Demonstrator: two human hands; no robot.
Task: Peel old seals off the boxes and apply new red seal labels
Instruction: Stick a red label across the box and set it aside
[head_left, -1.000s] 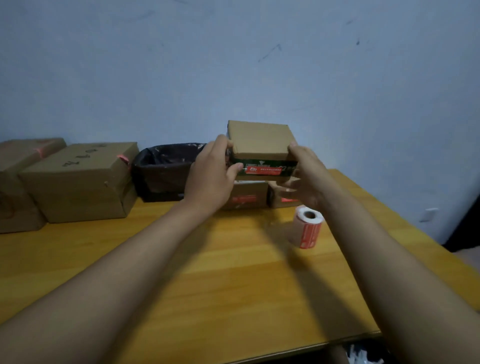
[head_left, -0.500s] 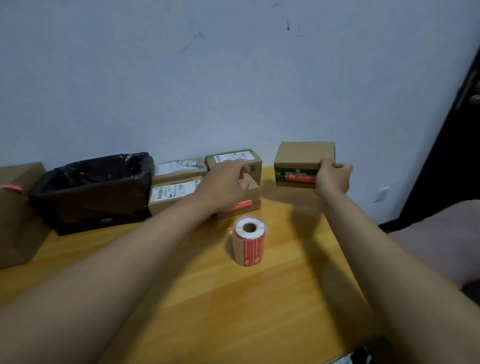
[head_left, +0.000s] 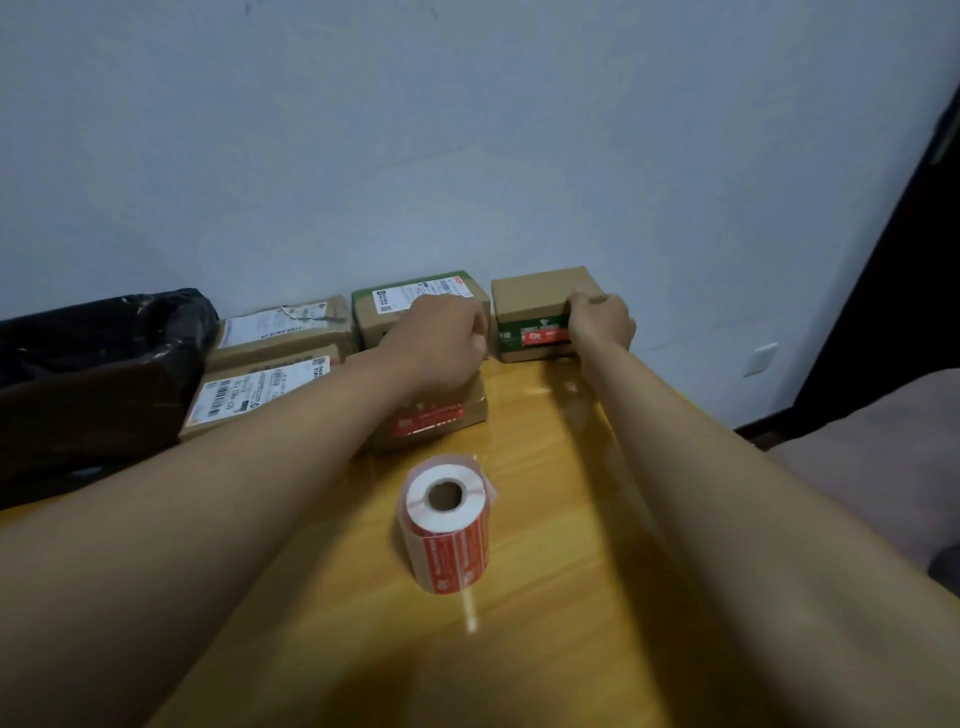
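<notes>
My right hand grips the right end of a brown box with a green band and a red seal. That box stands at the table's far right corner by the wall. My left hand has its fingers curled over the top of a small brown box with a red seal on its front; the fingertips are hidden. A roll of red seal labels stands on end in the middle of the wooden table, nearer to me than both hands.
Behind the small box stands a green-topped box. Two boxes with white shipping labels lie to its left. A bin lined with a black bag stands at the far left. The table's right edge drops off past my right arm.
The banded box went from both hands in front of me to the far right corner, held by my right hand alone. My left hand moved onto the small red-sealed box.
</notes>
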